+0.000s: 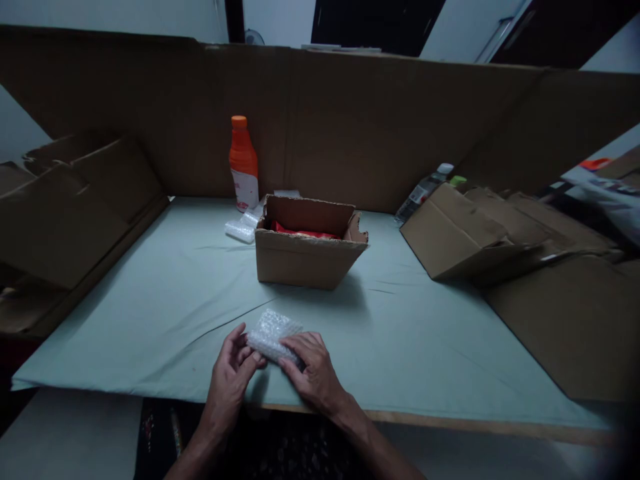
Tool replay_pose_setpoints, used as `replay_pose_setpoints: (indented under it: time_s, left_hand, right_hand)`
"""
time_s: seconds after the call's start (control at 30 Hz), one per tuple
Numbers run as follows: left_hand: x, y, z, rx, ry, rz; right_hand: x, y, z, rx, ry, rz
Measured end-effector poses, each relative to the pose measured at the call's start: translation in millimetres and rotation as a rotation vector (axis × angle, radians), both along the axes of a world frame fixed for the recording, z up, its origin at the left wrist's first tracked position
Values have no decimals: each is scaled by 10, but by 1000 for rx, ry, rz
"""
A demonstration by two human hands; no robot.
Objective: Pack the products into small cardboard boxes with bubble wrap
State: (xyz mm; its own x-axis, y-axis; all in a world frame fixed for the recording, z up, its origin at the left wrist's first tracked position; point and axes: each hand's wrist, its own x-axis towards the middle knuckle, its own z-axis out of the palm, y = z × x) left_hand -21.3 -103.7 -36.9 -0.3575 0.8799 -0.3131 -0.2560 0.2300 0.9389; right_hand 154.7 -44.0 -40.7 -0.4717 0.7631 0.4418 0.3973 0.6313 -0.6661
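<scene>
In the head view, your two hands meet over the near part of the table (425,353), which is spread with a pale green cloth. Between them is the bubble-wrap bundle (275,333), close to the near edge and in front of the open cardboard box (300,262). Your right hand (314,367) holds the bundle at its right end, fingers laid over the top and thumb along the near side, so its grip is narrow. Your left hand (235,363) is at the other end, fingers half curled and thumb tip close to the wrap's edge; you cannot tell from here whether it pinches the plastic or only touches it. What the wrap encloses, if anything, is too dim to make out.

The open box stands upright beyond your hands, well apart from the bundle, with a red packet (305,233) showing inside. Behind its left side lies more bubble wrap (240,231), near an upright orange bottle (243,160). To your right, a clear bottle (423,192) leans beside tilted cardboard boxes (455,233); another large carton (85,207) sits at your left. A tall cardboard panel (340,127) runs along the back.
</scene>
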Motion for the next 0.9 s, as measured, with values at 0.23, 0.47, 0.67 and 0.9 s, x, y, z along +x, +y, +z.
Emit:
replay_pose_setpoints:
  time_s: [0.23,0.47,0.67,0.9]
  left_hand:
    - [-44,16,38,0,59,-102]
    - [-65,21,94,-15,78,-133]
    - [-61,11,137,-35,109,-183]
    - [-93,-15,148,-12,123,-288]
  right_hand:
    - [-2,-19,57,-58,65,112]
    - [41,-12,-9,-31,8,36]
    - [80,14,-84,-78,-49,59]
    - [122,54,8,-205,17,49]
